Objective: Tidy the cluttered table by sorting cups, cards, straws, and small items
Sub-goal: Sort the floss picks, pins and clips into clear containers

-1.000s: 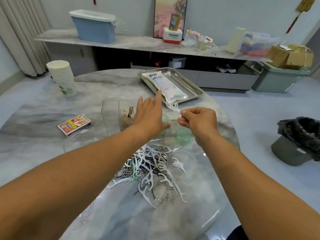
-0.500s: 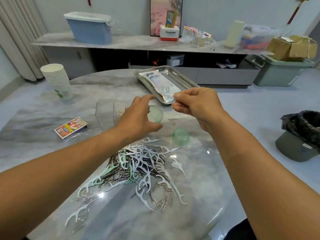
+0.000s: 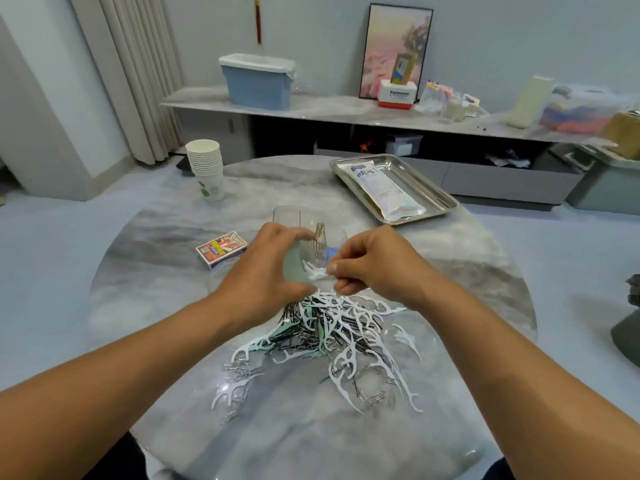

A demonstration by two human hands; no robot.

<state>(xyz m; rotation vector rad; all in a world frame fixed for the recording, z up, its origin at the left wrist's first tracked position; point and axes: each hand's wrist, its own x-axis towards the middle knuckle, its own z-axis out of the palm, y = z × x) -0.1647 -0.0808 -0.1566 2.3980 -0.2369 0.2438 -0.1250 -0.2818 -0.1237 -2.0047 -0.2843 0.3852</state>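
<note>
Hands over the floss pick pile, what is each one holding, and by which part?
The left hand grips a small green cup round its side. The right hand pinches a white floss pick by its handle end at the cup's mouth.

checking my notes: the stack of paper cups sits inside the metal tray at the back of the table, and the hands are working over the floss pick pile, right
Not quite. The head view shows the stack of paper cups standing on the table at the back left, apart from the metal tray, which holds a sealed packet. The hands do work over the floss pick pile.

Round marble surface [image 3: 467, 271]: floss-pick pile [image 3: 332, 337] central; beyond it clear box [image 3: 291, 218], card deck [image 3: 221, 249] left, cup stack [image 3: 205, 169] far left, tray [image 3: 440, 199] far right.
</note>
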